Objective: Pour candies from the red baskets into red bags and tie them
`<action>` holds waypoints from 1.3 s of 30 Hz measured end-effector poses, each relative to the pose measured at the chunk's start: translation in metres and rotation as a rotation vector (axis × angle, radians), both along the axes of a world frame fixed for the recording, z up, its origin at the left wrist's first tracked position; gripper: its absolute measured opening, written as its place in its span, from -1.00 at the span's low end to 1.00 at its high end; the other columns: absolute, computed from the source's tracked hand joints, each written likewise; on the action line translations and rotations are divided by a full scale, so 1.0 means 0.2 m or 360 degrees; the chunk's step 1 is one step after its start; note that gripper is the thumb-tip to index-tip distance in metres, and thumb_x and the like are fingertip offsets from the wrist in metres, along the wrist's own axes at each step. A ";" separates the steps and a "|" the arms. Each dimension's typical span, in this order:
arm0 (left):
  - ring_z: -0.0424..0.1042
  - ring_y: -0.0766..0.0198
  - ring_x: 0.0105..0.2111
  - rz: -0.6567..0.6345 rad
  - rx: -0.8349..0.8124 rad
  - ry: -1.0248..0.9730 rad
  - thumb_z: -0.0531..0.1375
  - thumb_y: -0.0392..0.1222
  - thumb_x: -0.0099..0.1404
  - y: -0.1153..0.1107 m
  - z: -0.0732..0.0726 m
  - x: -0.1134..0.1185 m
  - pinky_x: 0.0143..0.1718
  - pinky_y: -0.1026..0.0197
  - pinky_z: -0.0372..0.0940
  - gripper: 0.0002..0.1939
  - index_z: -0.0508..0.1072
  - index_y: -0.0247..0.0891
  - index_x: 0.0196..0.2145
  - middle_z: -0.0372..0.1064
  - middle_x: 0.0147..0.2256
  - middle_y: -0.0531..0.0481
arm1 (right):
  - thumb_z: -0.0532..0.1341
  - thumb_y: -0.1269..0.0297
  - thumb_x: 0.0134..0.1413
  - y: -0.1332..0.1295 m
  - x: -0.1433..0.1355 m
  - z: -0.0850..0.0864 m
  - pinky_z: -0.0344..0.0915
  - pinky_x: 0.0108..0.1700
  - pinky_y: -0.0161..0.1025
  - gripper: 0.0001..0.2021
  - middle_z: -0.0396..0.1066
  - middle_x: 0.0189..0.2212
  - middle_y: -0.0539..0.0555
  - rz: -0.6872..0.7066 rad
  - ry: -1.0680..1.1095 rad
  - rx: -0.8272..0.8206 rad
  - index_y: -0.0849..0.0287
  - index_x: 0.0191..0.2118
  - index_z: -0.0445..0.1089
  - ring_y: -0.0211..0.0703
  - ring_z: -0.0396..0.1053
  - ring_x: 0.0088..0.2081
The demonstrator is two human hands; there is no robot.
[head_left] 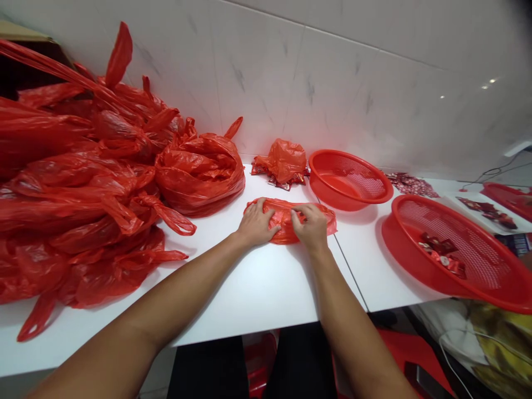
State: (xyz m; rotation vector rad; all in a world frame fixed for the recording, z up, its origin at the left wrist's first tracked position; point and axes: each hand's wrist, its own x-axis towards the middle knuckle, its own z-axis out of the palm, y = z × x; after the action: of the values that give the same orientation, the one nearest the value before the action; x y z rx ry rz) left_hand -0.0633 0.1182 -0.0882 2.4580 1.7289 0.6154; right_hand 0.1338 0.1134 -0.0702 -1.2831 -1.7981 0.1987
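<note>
Along the far side, a pale tiled wall (353,83), grey flecks, running left to right. White table (257,293) in front of it, a dark seam on the right half. Left end: big heap of red plastic bags (83,160), handles sticking out, spilling toward the near edge. Right end, near: large red basket (419,271), a few dark red packets (444,257) at the bottom, its near side out past the table edge. Smaller red basket (332,197) beyond it to the left, close to the wall. Round bulging bag (199,177) just right of the heap. Flat red bag (285,213) mid-table, crumpled, between that bulging bag and the smaller basket, under both hands. Left hand (256,223) on its left part, fingers loosely spread on the film. Right hand (311,224) on its right part, fingers bent; can't tell if it's pinching the film. Far of the hands, near the wall: small crumpled bag (286,158) on top of some shiny packets (286,180). Dark phone (428,382) on a red surface, near right, below table level
</note>
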 end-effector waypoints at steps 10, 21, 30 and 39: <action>0.31 -0.20 0.18 -0.0161 0.0049 0.0035 0.27 0.40 0.21 -0.01 0.03 -0.03 0.24 -0.21 0.19 -0.15 0.32 -0.18 0.27 0.27 0.25 -0.28 | 0.46 -0.18 -0.10 -0.01 0.04 -0.04 0.11 0.29 0.36 0.04 0.01 0.45 0.32 -0.0281 -0.0448 -0.0984 -0.11 0.49 0.08 0.58 0.10 0.37; 0.32 -0.26 0.20 0.0059 0.0101 -0.0113 0.34 0.40 0.15 0.02 0.01 -0.04 0.26 -0.20 0.23 0.01 0.20 -0.23 0.36 0.02 0.34 -0.33 | 0.21 -0.09 0.23 0.04 0.10 -0.01 0.45 0.01 0.00 -0.60 0.64 -0.28 0.17 -0.0350 0.0373 -0.0367 0.13 -0.23 0.62 0.09 0.58 -0.20; 0.33 -0.24 0.19 -0.0029 0.0069 -0.0051 0.33 0.40 0.16 0.01 0.02 -0.04 0.27 -0.21 0.18 -0.07 0.30 -0.21 0.31 0.26 0.24 -0.29 | 0.29 0.08 0.20 0.00 0.04 -0.01 0.44 0.16 0.00 -0.75 0.65 -0.12 0.10 0.0329 0.0523 -0.0213 0.07 -0.11 0.61 0.02 0.58 -0.01; 0.35 -0.23 0.14 -0.0126 0.0044 0.0041 0.40 0.45 -0.01 0.01 0.03 -0.04 0.23 -0.16 0.21 0.16 0.20 -0.26 0.36 0.25 0.19 -0.33 | 0.49 -0.02 -0.09 0.00 0.11 -0.01 0.16 0.38 0.14 -0.01 0.14 0.43 0.21 0.0129 -0.0259 -0.0748 0.00 0.46 0.15 0.23 0.13 0.43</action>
State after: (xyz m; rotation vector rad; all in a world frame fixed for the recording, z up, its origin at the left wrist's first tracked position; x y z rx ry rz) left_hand -0.0716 0.1199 -0.0825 2.5497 1.6331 0.6063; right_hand 0.1562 0.1130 -0.0723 -1.5868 -2.0175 0.6064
